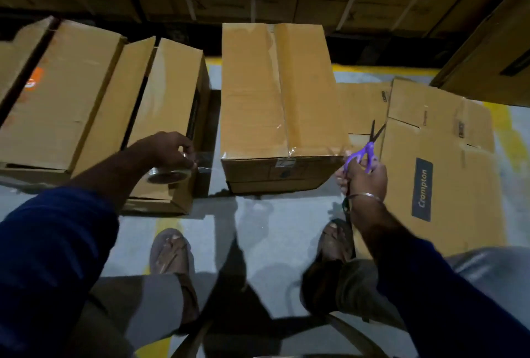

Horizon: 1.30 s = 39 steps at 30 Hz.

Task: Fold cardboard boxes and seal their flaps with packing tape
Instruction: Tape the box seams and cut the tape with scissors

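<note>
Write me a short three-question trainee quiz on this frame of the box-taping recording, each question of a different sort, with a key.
1. True or false: the left hand holds the purple-handled scissors.
2. Multiple choice: the clear packing tape roll is (A) lying on the grey floor, (B) held in the left hand, (C) resting on top of the closed brown cardboard box in the middle.
3. Fill in: the flattened brown cardboard sheet printed "Crompton" lies on the floor to the person's ____ of the middle box.

Key: 1 false, the right hand holds them, blades open; 2 B; 3 right.
</note>
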Each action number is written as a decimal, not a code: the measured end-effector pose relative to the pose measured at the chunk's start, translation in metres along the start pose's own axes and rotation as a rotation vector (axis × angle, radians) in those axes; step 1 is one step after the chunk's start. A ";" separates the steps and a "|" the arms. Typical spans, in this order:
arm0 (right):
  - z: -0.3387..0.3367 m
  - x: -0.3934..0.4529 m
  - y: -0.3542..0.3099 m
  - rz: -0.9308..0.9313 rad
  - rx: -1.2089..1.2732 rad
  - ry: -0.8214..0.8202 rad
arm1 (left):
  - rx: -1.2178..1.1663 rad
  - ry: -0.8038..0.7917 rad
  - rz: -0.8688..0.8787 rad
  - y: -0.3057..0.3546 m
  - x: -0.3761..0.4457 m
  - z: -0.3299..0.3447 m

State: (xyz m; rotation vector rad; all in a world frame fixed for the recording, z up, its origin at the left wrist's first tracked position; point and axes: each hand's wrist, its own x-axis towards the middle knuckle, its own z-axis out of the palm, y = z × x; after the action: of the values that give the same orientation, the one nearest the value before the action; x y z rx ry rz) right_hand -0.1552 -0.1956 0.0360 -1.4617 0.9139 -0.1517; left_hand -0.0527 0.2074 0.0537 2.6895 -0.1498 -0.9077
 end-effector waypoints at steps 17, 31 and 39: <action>0.149 -0.155 0.056 0.609 -0.428 -0.918 | -0.060 -0.058 0.003 0.004 -0.004 -0.004; 0.179 -0.127 0.065 0.555 -0.406 -0.919 | -0.115 -0.086 -0.040 0.005 0.007 0.000; 0.178 -0.126 0.076 0.454 -0.353 -0.862 | -0.084 -0.103 -0.083 0.014 0.009 -0.001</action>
State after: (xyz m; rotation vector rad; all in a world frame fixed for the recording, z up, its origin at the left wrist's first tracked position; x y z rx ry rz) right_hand -0.1645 0.0317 -0.0035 -1.3904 0.5326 0.9499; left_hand -0.0448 0.1929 0.0532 2.5897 -0.0223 -1.0536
